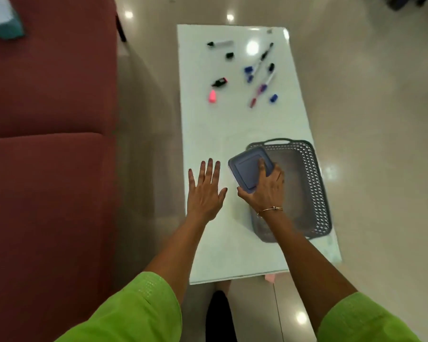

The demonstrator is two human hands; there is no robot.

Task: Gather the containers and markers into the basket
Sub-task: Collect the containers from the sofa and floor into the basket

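Observation:
My right hand [266, 186] grips a square container with a blue-grey lid [247, 169], held over the left rim of the grey lattice basket [314, 188] on the white table [222, 134]. To the left of the container, my left hand [205, 191] hovers flat with fingers spread and holds nothing. At the far end of the table lie several markers and loose caps: a white marker with a black cap [220, 43], a black and pink marker [219, 82], a pink cap [212, 96], a red-purple marker [261, 91] and a blue cap [273, 98].
A dark red sofa [47, 144] runs along the left of the table, with a teal and white box [3, 18] on it. Shiny beige floor [370, 107] surrounds the table. A dark foot or shoe [219, 314] shows below the near table edge.

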